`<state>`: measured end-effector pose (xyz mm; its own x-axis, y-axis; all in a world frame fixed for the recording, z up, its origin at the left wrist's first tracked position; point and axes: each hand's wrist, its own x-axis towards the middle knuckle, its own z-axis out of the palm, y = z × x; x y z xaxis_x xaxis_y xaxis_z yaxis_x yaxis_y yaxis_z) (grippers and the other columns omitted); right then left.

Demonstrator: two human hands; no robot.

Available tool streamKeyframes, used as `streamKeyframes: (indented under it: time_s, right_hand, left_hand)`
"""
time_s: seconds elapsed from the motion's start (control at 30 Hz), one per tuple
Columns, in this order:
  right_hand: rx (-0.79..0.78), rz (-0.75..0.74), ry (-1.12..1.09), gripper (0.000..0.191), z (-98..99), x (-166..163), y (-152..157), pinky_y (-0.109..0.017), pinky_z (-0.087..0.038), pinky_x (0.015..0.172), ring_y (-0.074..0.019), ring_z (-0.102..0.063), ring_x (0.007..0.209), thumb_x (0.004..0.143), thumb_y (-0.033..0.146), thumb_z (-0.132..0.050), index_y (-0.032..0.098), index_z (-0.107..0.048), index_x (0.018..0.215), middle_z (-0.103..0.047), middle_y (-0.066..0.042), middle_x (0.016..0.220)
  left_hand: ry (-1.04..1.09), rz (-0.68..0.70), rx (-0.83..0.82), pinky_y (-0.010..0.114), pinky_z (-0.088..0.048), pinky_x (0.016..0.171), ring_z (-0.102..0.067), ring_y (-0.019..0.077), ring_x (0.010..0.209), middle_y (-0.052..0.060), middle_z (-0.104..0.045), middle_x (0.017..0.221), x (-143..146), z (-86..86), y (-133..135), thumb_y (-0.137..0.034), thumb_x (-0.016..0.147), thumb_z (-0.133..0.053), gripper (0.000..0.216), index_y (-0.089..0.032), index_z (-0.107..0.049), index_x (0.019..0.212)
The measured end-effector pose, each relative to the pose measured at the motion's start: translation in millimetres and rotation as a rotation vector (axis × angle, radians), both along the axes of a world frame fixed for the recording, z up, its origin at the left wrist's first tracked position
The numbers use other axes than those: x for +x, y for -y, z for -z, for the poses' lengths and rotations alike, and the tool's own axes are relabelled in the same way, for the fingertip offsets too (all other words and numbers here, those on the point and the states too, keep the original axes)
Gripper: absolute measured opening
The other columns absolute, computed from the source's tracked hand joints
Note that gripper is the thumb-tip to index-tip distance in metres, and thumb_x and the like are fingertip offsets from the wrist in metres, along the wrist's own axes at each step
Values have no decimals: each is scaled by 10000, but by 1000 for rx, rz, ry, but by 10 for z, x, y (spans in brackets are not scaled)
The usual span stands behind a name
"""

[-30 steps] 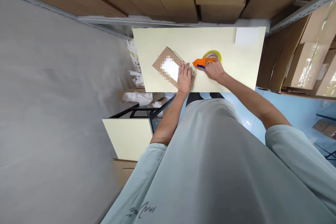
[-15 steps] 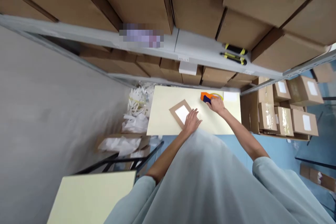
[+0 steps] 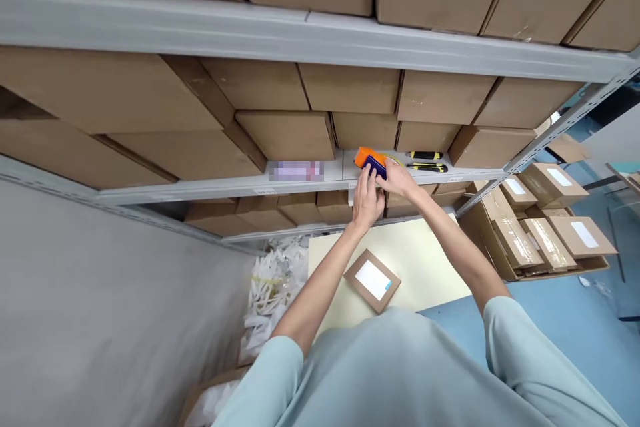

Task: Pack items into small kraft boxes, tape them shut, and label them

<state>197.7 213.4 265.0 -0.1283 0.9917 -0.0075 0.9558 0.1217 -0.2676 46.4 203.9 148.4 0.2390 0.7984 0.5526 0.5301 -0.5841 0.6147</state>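
An orange and dark blue tape dispenser (image 3: 371, 161) with a yellow roll is at the edge of the middle shelf. My right hand (image 3: 397, 178) is closed round its right end. My left hand (image 3: 367, 203) reaches up to its underside, fingers bent against the blue part; their tips are partly hidden. Below my arms, a small cardboard box (image 3: 373, 282) with a white label and a small blue mark lies at an angle on the cream tabletop (image 3: 425, 253).
Two black and yellow cutters (image 3: 425, 161) lie on the shelf (image 3: 333, 172) right of the dispenser. Cardboard boxes (image 3: 285, 133) fill the rack. Labelled parcels (image 3: 583, 237) stand in a large carton at right. White packing scraps (image 3: 280, 280) pile up left of the table.
My right hand has raised the tape dispenser from the tabletop to the middle shelf. My left hand has left the small box and come up to the dispenser. The view has tilted up.
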Motion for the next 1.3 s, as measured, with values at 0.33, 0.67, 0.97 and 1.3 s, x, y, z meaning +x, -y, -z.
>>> streamKeyframes:
  time_s: [0.33,0.67,0.97,1.3]
  right_hand:
    - [-62,-91,197,517,184,29,-691,-506,-513,1276,-373,-761,1384,1073,258,-582,7,-643,1520,-795,-286,1467]
    - [236,-103,35,647,672,251,-474,-633,-357,1379,-438,-485,1623,1170,369,-449,-7,-447,1697,-522,-329,1731]
    - [-454,197,-355,689,2702,760,2178,-513,-480,1348,-354,-562,1635,1224,444,-309,-32,-482,1691,-578,-351,1705]
    - [-906,90,-710,733,3158,592,2758,-445,-303,1483,-235,-321,1816,1232,519,-311,141,-329,1859,-322,-110,1937]
  left_hand:
    - [-48,-19,-91,642,-381,1452,-404,381,1759,181,-471,1850,-187,179,-6,-205,1037,-565,628,-176,-594,1665]
    - [-60,-158,-423,668,-380,1436,-401,391,1760,212,-521,1807,-206,1273,1431,-289,1078,-565,543,-174,-623,1605]
    - [18,-546,-964,611,-237,1485,-114,415,1846,292,-116,1949,-302,2063,2982,-713,1027,-735,1062,-141,-307,1812]
    - [15,-537,-1052,592,-330,1459,-335,404,1783,232,-367,1877,20,2218,3204,-562,1003,-840,1119,-248,-209,1872]
